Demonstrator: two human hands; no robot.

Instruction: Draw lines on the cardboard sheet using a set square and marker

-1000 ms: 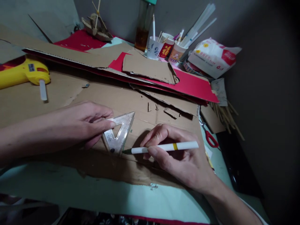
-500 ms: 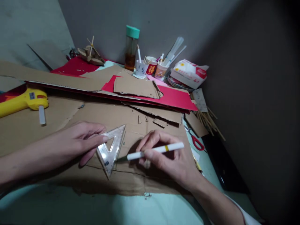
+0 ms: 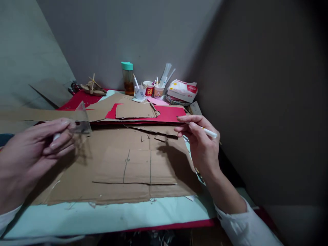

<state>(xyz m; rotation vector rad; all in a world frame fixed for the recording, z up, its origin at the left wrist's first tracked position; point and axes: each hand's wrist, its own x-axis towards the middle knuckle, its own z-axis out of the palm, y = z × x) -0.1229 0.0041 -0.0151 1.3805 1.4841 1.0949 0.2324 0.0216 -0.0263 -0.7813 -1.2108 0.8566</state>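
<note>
Open room is stretching above the marked cardboard sheet (image 3: 110, 164) between the left hand (image 3: 55, 143) and the right hand (image 3: 201, 138), with a see-through set square (image 3: 84, 128) jutting into the gap. Beyond, stacked red and brown boards (image 3: 169, 112) are blocking a low path, while a bottle (image 3: 128, 80), three paper cups (image 3: 149, 91) and a red-and-white pack (image 3: 181, 91) are crowding the bench (image 3: 102, 218) behind.

On the table (image 3: 102, 218) there lies a cardboard sheet (image 3: 79, 184), and behind its front part comes a stack of boards (image 3: 170, 112), on which lies a smaller cardboard piece (image 3: 134, 111). Farther back, from left to right, stand a model boat (image 3: 93, 90), a bottle (image 3: 127, 80), three cups (image 3: 149, 91) and a tissue pack (image 3: 182, 93). The left hand (image 3: 48, 147), with a set square (image 3: 84, 128) in it, is above the left side of the sheet, and the right hand (image 3: 203, 141), with a marker (image 3: 210, 132) in it, is near the right end of the stack.
</note>
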